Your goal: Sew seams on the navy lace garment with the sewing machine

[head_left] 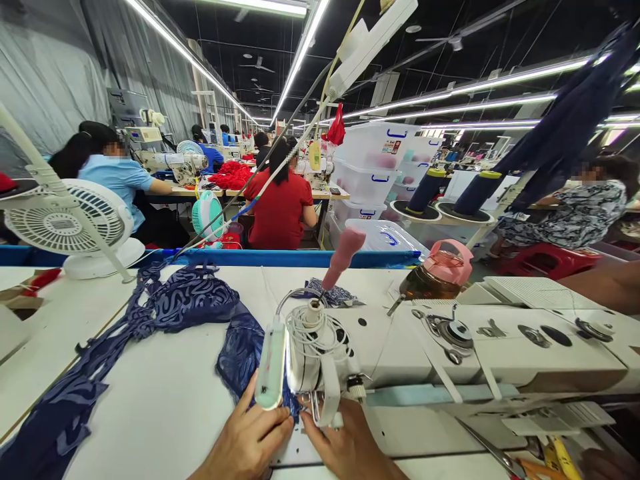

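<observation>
A white sewing machine (450, 347) stretches across the table in front of me. Dark blue lace fabric (185, 303) runs from the left of the table to the needle area under the machine head. My left hand (250, 437) lies on the table just left of the needle, fingers curled and pressed on the blue fabric edge. My right hand (350, 447) sits just right of the needle, fingers bent down onto the fabric and the needle plate. What is under the fingertips is mostly hidden by the machine head.
A white desk fan (65, 223) stands at the far left. A pink-lidded bottle (440, 273) stands behind the machine. Scissors and yellow tools (530, 460) lie at the lower right. Several seated people work at tables beyond; stacked clear bins (375, 167) stand ahead.
</observation>
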